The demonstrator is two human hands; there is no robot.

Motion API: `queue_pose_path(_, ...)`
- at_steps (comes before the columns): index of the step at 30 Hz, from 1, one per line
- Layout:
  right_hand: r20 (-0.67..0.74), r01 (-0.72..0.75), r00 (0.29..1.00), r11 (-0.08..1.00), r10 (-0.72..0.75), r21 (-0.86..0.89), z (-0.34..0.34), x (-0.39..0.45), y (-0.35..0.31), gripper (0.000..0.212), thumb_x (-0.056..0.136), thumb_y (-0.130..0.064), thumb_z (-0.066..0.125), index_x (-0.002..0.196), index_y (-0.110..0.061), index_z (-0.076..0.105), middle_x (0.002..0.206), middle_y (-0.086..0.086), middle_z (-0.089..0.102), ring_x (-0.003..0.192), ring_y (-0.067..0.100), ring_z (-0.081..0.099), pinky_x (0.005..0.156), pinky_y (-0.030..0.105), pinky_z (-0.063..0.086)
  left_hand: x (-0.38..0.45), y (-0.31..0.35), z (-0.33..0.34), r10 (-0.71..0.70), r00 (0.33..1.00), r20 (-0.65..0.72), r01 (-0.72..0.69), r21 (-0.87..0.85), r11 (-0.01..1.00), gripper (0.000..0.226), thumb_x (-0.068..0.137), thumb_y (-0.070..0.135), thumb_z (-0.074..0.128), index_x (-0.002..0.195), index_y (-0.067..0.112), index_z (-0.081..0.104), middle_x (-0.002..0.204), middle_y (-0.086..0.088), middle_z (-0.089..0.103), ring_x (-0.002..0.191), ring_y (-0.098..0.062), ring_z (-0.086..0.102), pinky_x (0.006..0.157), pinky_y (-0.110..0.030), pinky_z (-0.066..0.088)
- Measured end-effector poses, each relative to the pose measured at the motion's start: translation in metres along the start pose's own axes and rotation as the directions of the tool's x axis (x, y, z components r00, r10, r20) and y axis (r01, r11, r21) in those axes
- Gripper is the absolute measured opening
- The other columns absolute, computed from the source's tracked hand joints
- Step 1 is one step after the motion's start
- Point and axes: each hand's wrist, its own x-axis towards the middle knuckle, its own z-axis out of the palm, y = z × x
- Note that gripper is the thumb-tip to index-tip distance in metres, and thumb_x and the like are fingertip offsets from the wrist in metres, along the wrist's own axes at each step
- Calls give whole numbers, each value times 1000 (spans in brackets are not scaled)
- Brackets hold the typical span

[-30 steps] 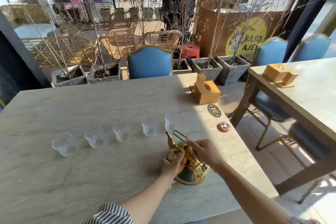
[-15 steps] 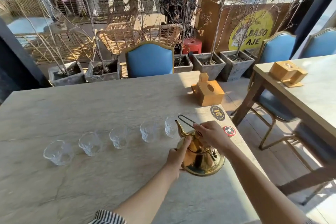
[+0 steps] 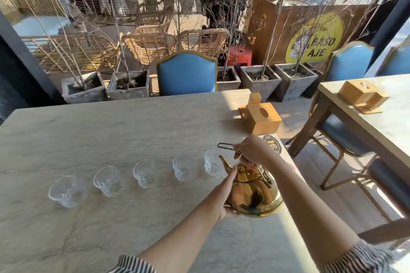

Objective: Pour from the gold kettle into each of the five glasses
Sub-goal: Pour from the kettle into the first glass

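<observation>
- A gold kettle (image 3: 253, 193) is held above the pale surface (image 3: 88, 131), spout beside the rightmost glass (image 3: 211, 163).
- Right hand (image 3: 253, 149) fingers clamp its wire handle (image 3: 226, 146); left hand (image 3: 228, 193) fingers press its body.
- Five clear glasses stand in a row; contents cannot be told.

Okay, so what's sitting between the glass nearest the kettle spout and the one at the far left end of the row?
In the head view, three more glasses stand in the row between the glass by the spout and the far-left glass, with bare table between them.
</observation>
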Motion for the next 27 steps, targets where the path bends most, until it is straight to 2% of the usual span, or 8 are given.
queue_pose_path(4, 34, -70, 997, 996, 72, -53, 1, 5, -9, 37, 98, -17, 47, 72, 2, 67, 47, 9, 51, 34, 19, 40, 36, 23, 34, 1, 0, 1, -35, 999, 22, 35, -23, 999, 81, 71, 80, 62, 123, 18, 56, 99, -10, 60, 116, -35, 59, 95, -54, 55)
queue_pose_path(10, 61, -102, 992, 979, 115, -179, -3, 7, -18, 36, 99, -17, 44, 82, 3, 70, 51, 7, 53, 36, 18, 43, 36, 23, 37, -2, 0, 8, -58, 998, 35, 59, -39, 997, 82, 71, 83, 56, 121, 17, 55, 100, -9, 61, 113, -34, 60, 95, -53, 55)
queue_pose_path(17, 103, -117, 985, 970, 141, -212, -10, 5, -27, 36, 100, -15, 41, 100, 8, 69, 58, 9, 54, 43, 19, 43, 44, 28, 37, -13, 3, 15, -37, 998, 48, 40, -46, 998, 90, 70, 86, 52, 129, 17, 55, 99, -8, 61, 102, -32, 60, 93, -54, 56)
queue_pose_path(24, 94, -102, 987, 965, 128, -240, -19, -2, -34, 35, 100, -14, 41, 101, 8, 68, 60, 10, 53, 44, 19, 42, 45, 28, 36, -30, 9, 22, -34, 998, 58, 37, -52, 998, 92, 69, 88, 50, 129, 18, 55, 111, -13, 61, 120, -37, 60, 92, -52, 58)
queue_pose_path(27, 83, -103, 989, 964, 127, -245, -22, -5, -37, 35, 99, -13, 40, 100, 8, 68, 57, 9, 51, 42, 19, 40, 42, 27, 33, -36, 11, 25, -22, 998, 67, 25, -50, 998, 85, 71, 87, 48, 121, 18, 55, 104, -12, 62, 119, -37, 61, 91, -51, 58)
